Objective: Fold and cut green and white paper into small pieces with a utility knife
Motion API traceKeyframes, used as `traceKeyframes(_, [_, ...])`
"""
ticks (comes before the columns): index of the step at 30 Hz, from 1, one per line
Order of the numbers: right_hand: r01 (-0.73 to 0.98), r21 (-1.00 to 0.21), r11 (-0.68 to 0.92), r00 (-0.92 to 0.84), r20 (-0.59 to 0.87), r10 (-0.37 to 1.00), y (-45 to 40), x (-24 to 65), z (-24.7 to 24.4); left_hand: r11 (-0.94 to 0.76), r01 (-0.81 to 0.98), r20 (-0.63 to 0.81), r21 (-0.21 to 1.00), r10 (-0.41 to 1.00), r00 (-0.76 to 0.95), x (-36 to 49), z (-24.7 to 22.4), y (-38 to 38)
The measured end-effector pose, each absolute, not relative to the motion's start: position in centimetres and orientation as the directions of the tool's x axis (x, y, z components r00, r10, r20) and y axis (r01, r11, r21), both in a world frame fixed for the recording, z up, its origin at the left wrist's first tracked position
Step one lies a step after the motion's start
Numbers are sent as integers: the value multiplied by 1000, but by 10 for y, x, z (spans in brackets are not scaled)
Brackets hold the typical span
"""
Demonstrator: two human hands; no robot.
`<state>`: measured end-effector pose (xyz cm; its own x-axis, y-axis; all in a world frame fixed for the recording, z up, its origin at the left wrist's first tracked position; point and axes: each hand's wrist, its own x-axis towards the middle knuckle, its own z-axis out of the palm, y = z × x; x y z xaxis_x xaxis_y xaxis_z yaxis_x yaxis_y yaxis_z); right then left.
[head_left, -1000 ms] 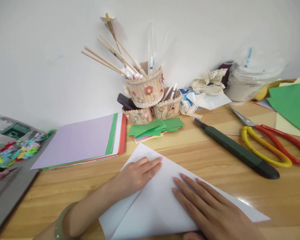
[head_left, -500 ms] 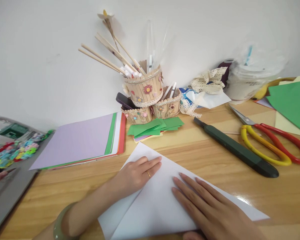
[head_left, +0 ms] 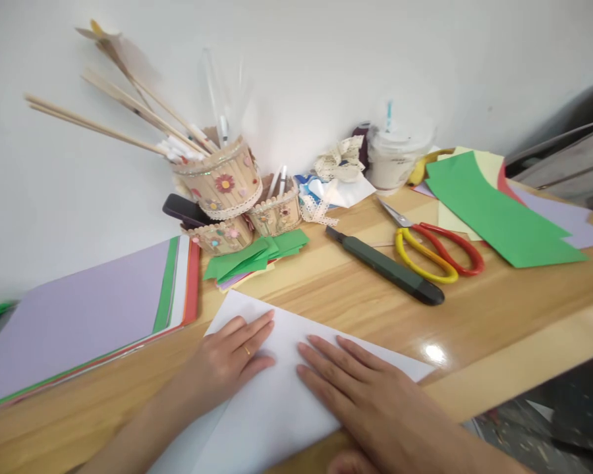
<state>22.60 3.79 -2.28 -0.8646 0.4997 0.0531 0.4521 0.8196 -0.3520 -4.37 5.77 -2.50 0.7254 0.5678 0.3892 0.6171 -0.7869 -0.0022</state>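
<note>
Through the head view I have the white paper (head_left: 264, 415) on the tabletop (head_left: 479, 342), directly under both hands, its far corner just short of the small green slips (head_left: 261, 253). My left hand (head_left: 225, 359) lies on its far-left part, the longer fingers close together and the thumb set apart, pinching nothing. My right hand (head_left: 370, 395) is flat on the right part, fingers slightly spread. The sheet looks folded over itself, though its near edge runs under my wrist and out of frame, so I can't be sure how the layers sit there. I'd judge it light and thin, quick to crease and apt to slide on smooth wood; I'd steady it with flat fingers and take hold lightly at a corner.
</note>
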Motion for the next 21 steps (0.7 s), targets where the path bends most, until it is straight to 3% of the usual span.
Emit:
traceKeyframes(4, [437,-327,838,-878,46,476,34,233,-24,-795,606,389,-7,556,734,-44,-24,58])
traceKeyframes(9, [479,-111,871,-860,140,491,20,248,-31,-802,598,399,6,550,734,-44,-25,58])
traceKeyframes(15, [596,90,798,-791,239,564,-5,281,-25,-802,596,392,39,561,729,-47,-30,57])
traceKeyframes(21, [689,153,708,-710,340,617,-20,311,-21,-787,616,380,46,584,718,-51,-34,57])
